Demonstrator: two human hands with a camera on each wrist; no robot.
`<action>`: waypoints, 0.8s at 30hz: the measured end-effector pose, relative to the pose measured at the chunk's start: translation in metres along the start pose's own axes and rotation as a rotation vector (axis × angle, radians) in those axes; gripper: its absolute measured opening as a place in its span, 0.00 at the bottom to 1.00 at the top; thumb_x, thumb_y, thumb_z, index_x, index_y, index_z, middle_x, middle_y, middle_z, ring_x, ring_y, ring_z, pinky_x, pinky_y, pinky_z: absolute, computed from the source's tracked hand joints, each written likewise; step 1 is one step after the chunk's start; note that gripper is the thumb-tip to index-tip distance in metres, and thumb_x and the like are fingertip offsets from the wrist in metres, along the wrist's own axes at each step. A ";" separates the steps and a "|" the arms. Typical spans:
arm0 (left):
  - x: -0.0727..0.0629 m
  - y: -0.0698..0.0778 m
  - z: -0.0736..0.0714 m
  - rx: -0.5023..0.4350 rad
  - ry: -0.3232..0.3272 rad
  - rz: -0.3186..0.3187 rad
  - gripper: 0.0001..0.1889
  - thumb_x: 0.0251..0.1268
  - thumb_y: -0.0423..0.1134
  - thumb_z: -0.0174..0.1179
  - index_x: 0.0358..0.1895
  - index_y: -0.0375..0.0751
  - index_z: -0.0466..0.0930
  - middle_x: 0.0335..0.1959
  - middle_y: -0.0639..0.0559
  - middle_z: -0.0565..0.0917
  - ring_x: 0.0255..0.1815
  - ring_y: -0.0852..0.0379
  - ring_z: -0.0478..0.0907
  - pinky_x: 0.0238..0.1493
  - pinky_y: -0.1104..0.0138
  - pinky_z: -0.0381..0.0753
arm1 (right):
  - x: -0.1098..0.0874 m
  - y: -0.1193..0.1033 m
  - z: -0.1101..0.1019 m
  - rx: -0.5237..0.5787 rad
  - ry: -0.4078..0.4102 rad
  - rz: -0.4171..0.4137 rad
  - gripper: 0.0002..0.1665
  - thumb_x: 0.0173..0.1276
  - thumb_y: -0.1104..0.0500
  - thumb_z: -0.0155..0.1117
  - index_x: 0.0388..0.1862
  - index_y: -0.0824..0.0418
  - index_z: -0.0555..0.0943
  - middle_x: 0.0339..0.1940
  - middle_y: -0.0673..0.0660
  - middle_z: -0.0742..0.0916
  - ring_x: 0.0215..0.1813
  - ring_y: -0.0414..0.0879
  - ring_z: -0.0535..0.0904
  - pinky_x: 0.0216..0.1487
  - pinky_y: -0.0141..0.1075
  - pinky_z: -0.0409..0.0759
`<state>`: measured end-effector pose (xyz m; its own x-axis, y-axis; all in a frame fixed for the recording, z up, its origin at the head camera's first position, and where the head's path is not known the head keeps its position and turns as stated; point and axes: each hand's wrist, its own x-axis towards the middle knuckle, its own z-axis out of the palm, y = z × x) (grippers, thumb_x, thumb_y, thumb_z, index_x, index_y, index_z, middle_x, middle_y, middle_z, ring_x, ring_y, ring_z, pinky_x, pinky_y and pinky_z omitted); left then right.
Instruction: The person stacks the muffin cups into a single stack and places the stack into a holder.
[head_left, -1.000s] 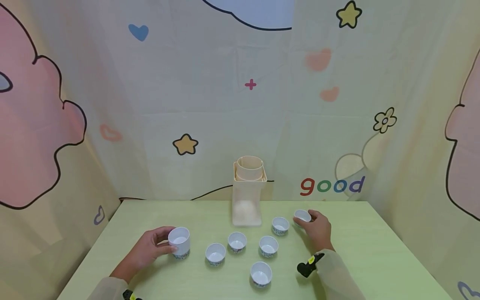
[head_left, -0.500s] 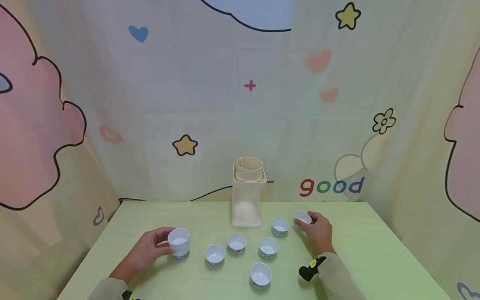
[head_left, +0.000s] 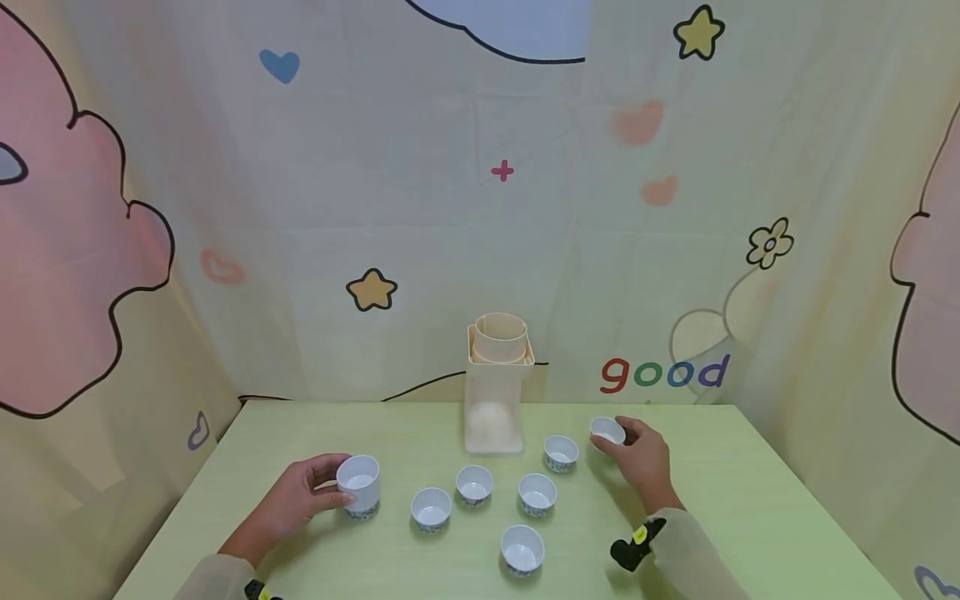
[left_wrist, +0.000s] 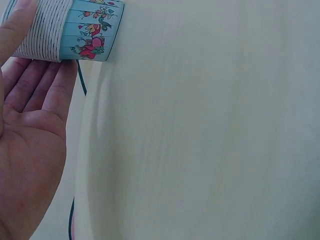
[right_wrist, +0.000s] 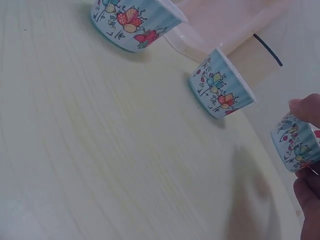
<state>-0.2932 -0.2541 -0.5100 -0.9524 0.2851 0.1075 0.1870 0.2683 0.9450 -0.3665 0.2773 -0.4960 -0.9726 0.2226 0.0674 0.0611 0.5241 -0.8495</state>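
In the head view my left hand grips a stack of nested paper cups at the left of the table. Up close in the left wrist view, the stack shows many white rims and a blue side printed with flowers. My right hand pinches a single paper cup between thumb and fingers near the table's far right. Whether that cup touches the table is unclear. Several more paper cups stand upright between the hands, among them one in front and one nearest the right hand.
A cream-coloured plastic holder with a round tube on top stands at the back middle of the pale green table. Behind it hangs a printed curtain, which also encloses both sides.
My right hand and wrist have shifted slightly to the right, with the paper cup still pinched. The left hand and its cup stack have not visibly moved.
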 end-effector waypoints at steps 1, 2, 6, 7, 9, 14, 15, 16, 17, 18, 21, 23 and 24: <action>0.000 0.000 0.000 0.003 -0.002 0.001 0.35 0.59 0.38 0.75 0.67 0.27 0.72 0.64 0.31 0.79 0.61 0.51 0.81 0.59 0.68 0.85 | -0.001 -0.001 0.000 0.001 -0.004 -0.002 0.49 0.62 0.43 0.78 0.74 0.65 0.70 0.71 0.70 0.78 0.69 0.64 0.75 0.72 0.55 0.75; 0.000 0.000 0.000 0.006 -0.003 0.002 0.35 0.60 0.38 0.74 0.67 0.27 0.72 0.64 0.31 0.79 0.60 0.53 0.82 0.59 0.68 0.85 | -0.002 -0.003 -0.001 0.002 -0.005 -0.006 0.49 0.62 0.43 0.78 0.74 0.65 0.70 0.71 0.70 0.78 0.70 0.63 0.75 0.72 0.55 0.75; 0.000 0.001 0.000 0.010 0.000 -0.004 0.35 0.60 0.38 0.74 0.67 0.26 0.72 0.64 0.30 0.79 0.59 0.57 0.82 0.59 0.69 0.85 | -0.006 -0.009 -0.002 0.013 -0.013 -0.013 0.49 0.62 0.43 0.78 0.74 0.64 0.70 0.71 0.69 0.78 0.70 0.63 0.75 0.73 0.54 0.75; 0.000 0.001 0.000 0.011 -0.001 -0.001 0.35 0.60 0.38 0.74 0.67 0.26 0.72 0.64 0.30 0.78 0.59 0.56 0.81 0.59 0.69 0.85 | -0.008 -0.010 -0.003 0.017 -0.014 -0.015 0.49 0.61 0.43 0.78 0.74 0.64 0.70 0.71 0.69 0.78 0.70 0.63 0.75 0.72 0.54 0.76; 0.000 0.001 0.001 0.016 0.001 -0.002 0.35 0.60 0.38 0.74 0.68 0.25 0.71 0.64 0.29 0.78 0.60 0.54 0.81 0.58 0.69 0.85 | -0.009 -0.012 -0.003 0.021 -0.016 -0.023 0.49 0.61 0.42 0.79 0.74 0.64 0.71 0.70 0.69 0.78 0.69 0.62 0.76 0.72 0.54 0.77; 0.001 0.000 0.001 0.014 0.002 -0.001 0.35 0.60 0.38 0.74 0.68 0.25 0.71 0.64 0.29 0.78 0.61 0.51 0.81 0.58 0.69 0.85 | -0.015 -0.019 -0.005 0.020 -0.022 -0.053 0.47 0.61 0.43 0.79 0.73 0.64 0.73 0.68 0.68 0.81 0.67 0.61 0.79 0.69 0.52 0.79; 0.001 0.000 0.001 0.012 0.000 0.001 0.35 0.60 0.38 0.74 0.68 0.25 0.71 0.64 0.29 0.78 0.61 0.51 0.81 0.58 0.69 0.85 | -0.017 -0.021 -0.006 0.022 -0.024 -0.063 0.47 0.61 0.44 0.79 0.72 0.64 0.73 0.67 0.68 0.81 0.66 0.61 0.79 0.69 0.51 0.80; 0.001 -0.001 0.001 0.007 0.002 -0.001 0.35 0.59 0.38 0.75 0.67 0.26 0.72 0.64 0.30 0.79 0.61 0.50 0.81 0.59 0.69 0.85 | -0.019 -0.022 -0.006 0.022 -0.029 -0.067 0.47 0.61 0.44 0.79 0.72 0.64 0.73 0.67 0.68 0.81 0.66 0.61 0.79 0.69 0.51 0.80; 0.002 -0.001 0.001 0.005 0.003 -0.001 0.35 0.59 0.38 0.75 0.67 0.26 0.72 0.64 0.30 0.79 0.61 0.50 0.81 0.58 0.68 0.85 | -0.020 -0.025 -0.006 0.026 -0.034 -0.072 0.46 0.61 0.44 0.79 0.72 0.64 0.73 0.67 0.68 0.81 0.67 0.61 0.79 0.69 0.51 0.79; 0.002 -0.001 0.001 0.005 0.001 0.002 0.35 0.59 0.38 0.75 0.67 0.26 0.72 0.64 0.30 0.79 0.61 0.49 0.81 0.58 0.68 0.85 | -0.022 -0.027 -0.006 0.027 -0.040 -0.076 0.46 0.61 0.44 0.79 0.72 0.64 0.73 0.68 0.67 0.81 0.67 0.60 0.79 0.69 0.51 0.79; 0.002 -0.001 0.001 0.006 0.003 0.003 0.36 0.59 0.38 0.75 0.67 0.25 0.72 0.64 0.29 0.79 0.62 0.46 0.81 0.58 0.68 0.85 | -0.027 -0.033 -0.005 0.038 -0.064 -0.086 0.46 0.62 0.44 0.78 0.73 0.63 0.73 0.69 0.66 0.80 0.68 0.60 0.78 0.70 0.51 0.79; 0.001 -0.001 0.001 0.008 0.009 -0.001 0.36 0.58 0.38 0.75 0.67 0.25 0.72 0.64 0.29 0.79 0.62 0.44 0.80 0.58 0.68 0.85 | -0.030 -0.038 -0.003 0.051 -0.076 -0.097 0.46 0.62 0.44 0.78 0.72 0.63 0.73 0.68 0.65 0.81 0.68 0.60 0.78 0.69 0.50 0.79; 0.001 0.000 0.001 0.010 0.012 -0.003 0.36 0.58 0.38 0.75 0.67 0.25 0.72 0.64 0.29 0.79 0.63 0.43 0.80 0.58 0.68 0.85 | -0.031 -0.040 -0.002 0.060 -0.081 -0.108 0.45 0.61 0.44 0.79 0.72 0.62 0.74 0.68 0.64 0.81 0.67 0.59 0.79 0.69 0.49 0.80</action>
<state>-0.2938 -0.2530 -0.5106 -0.9559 0.2730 0.1085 0.1863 0.2779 0.9424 -0.3379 0.2508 -0.4627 -0.9879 0.0992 0.1195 -0.0558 0.4911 -0.8693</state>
